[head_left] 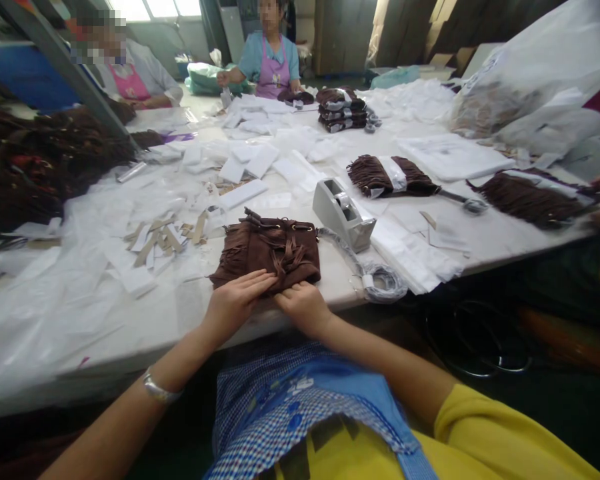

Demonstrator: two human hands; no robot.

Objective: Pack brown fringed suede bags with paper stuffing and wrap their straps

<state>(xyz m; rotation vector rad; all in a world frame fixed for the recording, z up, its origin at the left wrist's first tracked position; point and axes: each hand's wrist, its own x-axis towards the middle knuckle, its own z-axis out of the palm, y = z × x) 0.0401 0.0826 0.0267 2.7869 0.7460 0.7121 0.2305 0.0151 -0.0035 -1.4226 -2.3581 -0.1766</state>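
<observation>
Step in hand, judged: smoothing and squaring a brown fringed bag (267,253) at the near edge of the desk (180,317), straight ahead of the body. Located between a scatter of card strips (155,239) on its left and a grey tape dispenser (341,212) on its right; touching neither.

Left hand (237,300): laid open and flat, fingers together, pressing on the bag's lower edge. Right hand (303,303): just beside it, on the same hem, fingers bent down and mostly hidden; cannot tell whether pinching the edge or only resting there.

Material notes: soft, matte, suede-like stuff; roughly rectangular body, gathered at the top by a drawstring; loose fringe strips lying crooked across the front. Limp enough to crease under light pressure, by the look of it.

Next move, judged: calls for drawing the fringe straight with flat fingers, steadying the hem with 1 hand, and keeping pressure light to avoid tangling the strips.

Also noted: coil of grey cord (380,280) near the dispenser; 2 fringed bags banded in white wrap (390,177) farther right; 2 other people seated at the far end.
</observation>
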